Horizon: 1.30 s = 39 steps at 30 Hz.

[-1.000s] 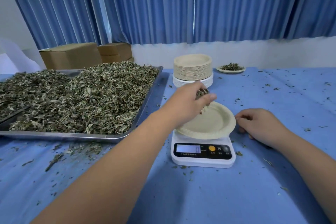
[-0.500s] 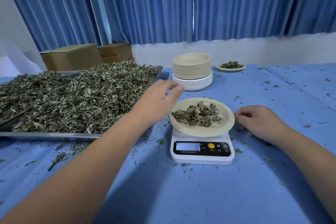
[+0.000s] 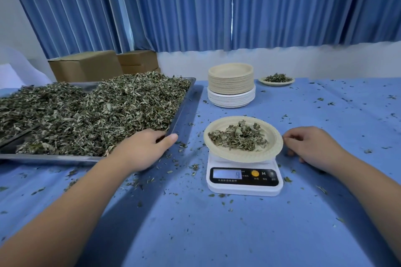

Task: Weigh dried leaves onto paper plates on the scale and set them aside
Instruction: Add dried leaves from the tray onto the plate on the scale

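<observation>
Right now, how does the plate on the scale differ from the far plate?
The plate on the scale sits raised on the scale; the far plate lies on the table beside the plate stack. The right hand is at the scale plate's rim; no hand is near the far plate. Both are tan paper plates holding dried leaves.

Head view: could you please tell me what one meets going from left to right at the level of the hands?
Left hand → plate on the scale → right hand.
</observation>
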Motion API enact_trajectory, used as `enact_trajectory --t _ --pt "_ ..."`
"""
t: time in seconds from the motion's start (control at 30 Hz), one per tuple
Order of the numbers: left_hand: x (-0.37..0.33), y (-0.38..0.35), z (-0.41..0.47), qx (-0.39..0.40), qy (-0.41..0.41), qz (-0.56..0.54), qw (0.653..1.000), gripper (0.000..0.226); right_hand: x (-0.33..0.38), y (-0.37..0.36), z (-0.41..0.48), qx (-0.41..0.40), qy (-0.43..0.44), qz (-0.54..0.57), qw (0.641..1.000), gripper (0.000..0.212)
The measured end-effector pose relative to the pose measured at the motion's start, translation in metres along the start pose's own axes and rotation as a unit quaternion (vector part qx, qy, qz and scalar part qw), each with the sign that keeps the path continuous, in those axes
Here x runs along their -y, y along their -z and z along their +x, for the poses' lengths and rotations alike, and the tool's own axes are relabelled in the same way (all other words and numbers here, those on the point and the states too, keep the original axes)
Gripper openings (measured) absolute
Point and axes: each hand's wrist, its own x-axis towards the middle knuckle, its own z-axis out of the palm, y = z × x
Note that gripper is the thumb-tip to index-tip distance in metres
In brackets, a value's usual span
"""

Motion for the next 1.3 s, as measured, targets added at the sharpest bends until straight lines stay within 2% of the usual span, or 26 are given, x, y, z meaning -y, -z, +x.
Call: enact_trajectory --t 0.07,0.17,0.33,0.43,0.57,0.7,0.9,1.1,1.3 --pt "-0.002 -0.002 -0.001 0.005 0.011 0.069 0.998 0.101 0.000 0.000 0.000 0.000 -0.004 0.003 1.000 0.024" --pt "-0.004 -0.005 -0.004 0.034 0.037 0.080 0.996 0.103 0.001 0.000 0.000 -0.001 -0.008 0.016 1.000 0.024" --pt "-0.007 -0.016 -0.015 -0.081 0.019 0.166 0.983 0.061 0.001 0.001 -0.001 0.001 -0.007 0.016 1.000 0.026" --pt "-0.006 -0.018 -0.021 -0.117 0.000 0.142 0.983 0.055 0.001 0.001 -0.001 0.003 -0.003 0.014 1.000 0.025" --pt "0.000 -0.008 -0.018 -0.076 -0.011 0.067 0.995 0.058 0.002 0.002 -0.002 0.005 0.001 0.011 1.000 0.026" --pt "0.006 0.002 -0.011 -0.073 -0.018 -0.022 0.997 0.054 0.003 0.002 -0.003 0.008 -0.002 0.011 1.000 0.026" --pt "0.013 0.015 0.000 -0.074 0.008 -0.030 0.997 0.035 0.002 0.003 -0.003 0.009 -0.001 0.017 1.000 0.026" --pt "0.012 0.022 0.012 -0.107 0.004 -0.042 0.993 0.032 0.001 0.002 -0.002 0.010 0.000 0.023 1.000 0.025" --pt "0.008 0.028 0.021 -0.138 -0.001 -0.021 0.990 0.040 0.001 0.001 -0.001 0.010 0.001 0.025 1.000 0.024"
